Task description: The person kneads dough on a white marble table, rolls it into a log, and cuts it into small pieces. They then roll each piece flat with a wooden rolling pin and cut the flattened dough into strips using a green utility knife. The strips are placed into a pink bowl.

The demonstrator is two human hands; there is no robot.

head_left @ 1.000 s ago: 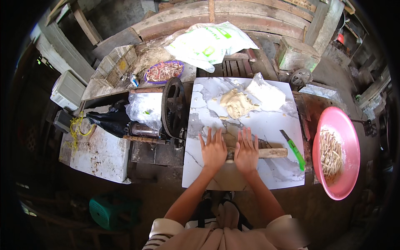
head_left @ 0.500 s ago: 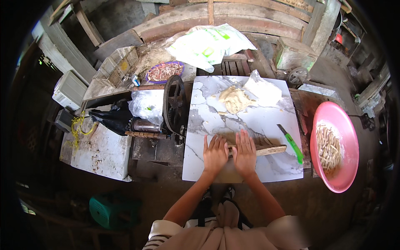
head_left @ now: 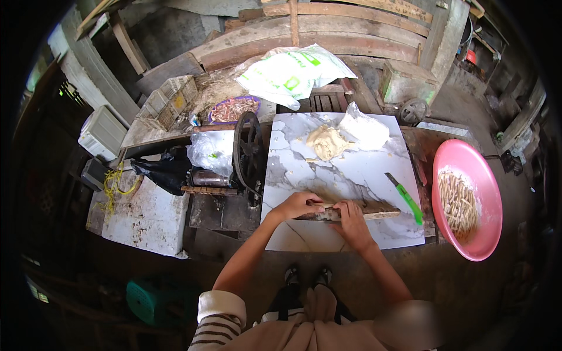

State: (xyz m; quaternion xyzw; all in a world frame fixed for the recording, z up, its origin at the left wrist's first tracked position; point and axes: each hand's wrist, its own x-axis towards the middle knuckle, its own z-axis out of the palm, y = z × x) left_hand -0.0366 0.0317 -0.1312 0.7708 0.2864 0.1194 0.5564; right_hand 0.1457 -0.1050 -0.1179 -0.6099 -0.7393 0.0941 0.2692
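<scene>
On the white marbled board (head_left: 293, 187), my left hand (head_left: 300, 206) and my right hand (head_left: 352, 222) meet over a narrow wooden slat (head_left: 383, 214). Fingers curled, both pinch a short pale strip of dough (head_left: 325, 205) just above the slat. Part of that strip is hidden by the fingers. Farther back rests a lump of dough (head_left: 326, 142), beside a clear plastic bag (head_left: 364, 128) with white contents. A green-handled knife (head_left: 408, 202) lies right of my right hand, touching neither hand.
Right of the board stands a pink basin (head_left: 494, 202) of dough sticks. At left is a roller machine with a dark flywheel (head_left: 247, 149). Behind are a purple-rimmed tray (head_left: 234, 109) of reddish pieces, a white sack (head_left: 287, 76) and a plastic crate (head_left: 167, 102). A green stool (head_left: 143, 301) stands lower left.
My hands were flat with fingers stretched forward over the slat. Now they have turned inward, fingers curled and pinching the dough strip. The view has shifted slightly.
</scene>
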